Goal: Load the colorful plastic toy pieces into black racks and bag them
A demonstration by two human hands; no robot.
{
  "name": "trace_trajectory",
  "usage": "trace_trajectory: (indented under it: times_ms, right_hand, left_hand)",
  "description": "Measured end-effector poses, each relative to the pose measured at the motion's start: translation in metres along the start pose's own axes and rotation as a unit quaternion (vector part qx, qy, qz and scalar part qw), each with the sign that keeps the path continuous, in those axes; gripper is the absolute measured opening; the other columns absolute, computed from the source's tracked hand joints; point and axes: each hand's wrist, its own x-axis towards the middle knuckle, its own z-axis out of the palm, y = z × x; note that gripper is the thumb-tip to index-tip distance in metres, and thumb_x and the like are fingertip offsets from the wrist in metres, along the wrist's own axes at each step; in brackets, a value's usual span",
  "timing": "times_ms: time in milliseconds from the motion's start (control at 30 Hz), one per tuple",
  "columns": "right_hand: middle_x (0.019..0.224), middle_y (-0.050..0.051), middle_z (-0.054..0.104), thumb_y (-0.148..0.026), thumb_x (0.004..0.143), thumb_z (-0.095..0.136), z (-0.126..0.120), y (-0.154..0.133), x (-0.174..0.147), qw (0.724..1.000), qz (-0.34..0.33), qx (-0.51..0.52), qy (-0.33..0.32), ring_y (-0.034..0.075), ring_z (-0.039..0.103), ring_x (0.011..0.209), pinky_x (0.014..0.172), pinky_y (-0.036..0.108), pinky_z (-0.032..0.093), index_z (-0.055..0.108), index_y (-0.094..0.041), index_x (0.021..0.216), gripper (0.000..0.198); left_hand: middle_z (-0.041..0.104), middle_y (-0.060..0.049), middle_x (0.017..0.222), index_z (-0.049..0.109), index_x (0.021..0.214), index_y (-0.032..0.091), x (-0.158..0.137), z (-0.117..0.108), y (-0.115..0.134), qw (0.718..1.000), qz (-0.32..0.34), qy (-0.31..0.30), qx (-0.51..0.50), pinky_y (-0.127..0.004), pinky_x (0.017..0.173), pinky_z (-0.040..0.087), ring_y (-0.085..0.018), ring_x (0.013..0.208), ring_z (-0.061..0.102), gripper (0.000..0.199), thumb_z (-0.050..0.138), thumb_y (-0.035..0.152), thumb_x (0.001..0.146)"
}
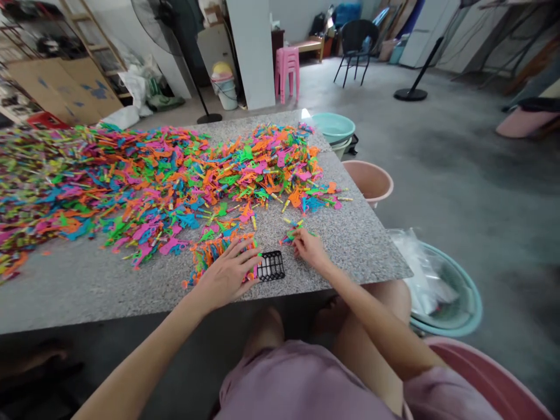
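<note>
My left hand (230, 271) lies with fingers stretched over the right end of a tight row of colourful plastic toys (203, 256). Its thumb is on the near side of the row. The row stands in a black plastic grid rack (271, 266), whose right part shows bare slots. Just right of the rack, my right hand (308, 246) pinches a small plastic toy (289, 236) close to the tabletop; the fingers partly hide it, and its exact shape is unclear. A yellow-tipped toy (293, 222) appears right beyond those fingers.
A big heap of similar bright toys (175, 169) covers the far and left parts of the speckled stone table (350, 251). Past the right edge stand a pink-brown basin (371, 181), a teal basin with plastic bags (472, 303) and a red tub (490, 373).
</note>
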Motion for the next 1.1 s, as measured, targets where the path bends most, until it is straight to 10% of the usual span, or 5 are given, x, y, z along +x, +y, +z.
trace_trajectory:
  times_ms: [300,600,900,1000,1100]
  right_hand:
    - [0.102,0.012,0.064,-0.013,0.087,0.047,-0.040,-0.007,0.006,0.959,0.022,-0.237,0.154,0.022,0.062,0.094,0.083,0.031,0.047,0.064,-0.014,0.096,0.020]
    - [0.102,0.017,0.067,-0.030,0.091,0.060,-0.031,-0.053,0.047,0.892,0.023,-0.444,-0.084,0.027,0.065,0.095,0.078,0.032,0.049,0.060,-0.009,0.114,0.032]
    - [0.129,0.011,0.060,-0.007,0.094,0.043,-0.064,-0.014,-0.054,0.850,-0.261,-0.439,-0.133,0.023,0.055,0.117,0.095,0.037,0.047,0.063,-0.019,0.114,0.031]
    - [0.129,0.012,0.061,-0.012,0.094,0.046,-0.061,0.000,-0.071,0.904,-0.177,-0.386,-0.049,0.023,0.057,0.116,0.097,0.038,0.046,0.059,-0.019,0.123,0.032]
    - [0.104,0.014,0.070,-0.034,0.089,0.062,-0.050,-0.001,-0.059,0.931,0.061,-0.359,0.035,0.026,0.066,0.096,0.079,0.035,0.050,0.061,-0.014,0.115,0.034]
  left_hand:
    - [0.059,-0.009,0.135,0.062,0.120,0.017,-0.002,0.004,-0.002,1.000,0.003,0.012,0.001,-0.053,0.119,0.028,-0.031,0.139,0.037,0.033,0.062,0.032,0.090]
    - [0.059,-0.008,0.136,0.061,0.121,0.019,-0.002,0.003,-0.003,1.000,0.005,0.015,0.000,-0.053,0.117,0.030,-0.030,0.139,0.038,0.034,0.061,0.034,0.090]
    - [0.060,-0.009,0.133,0.062,0.121,0.016,-0.001,0.005,-0.003,1.000,0.013,0.021,0.012,-0.055,0.116,0.031,-0.032,0.137,0.040,0.034,0.059,0.033,0.092]
    - [0.061,-0.009,0.133,0.063,0.121,0.016,-0.001,0.004,-0.003,0.999,0.020,0.023,0.014,-0.054,0.116,0.032,-0.032,0.137,0.040,0.034,0.060,0.033,0.091]
    - [0.060,-0.008,0.134,0.063,0.120,0.017,0.000,0.003,-0.003,0.999,0.023,0.018,0.018,-0.054,0.117,0.030,-0.032,0.137,0.039,0.033,0.060,0.032,0.091]
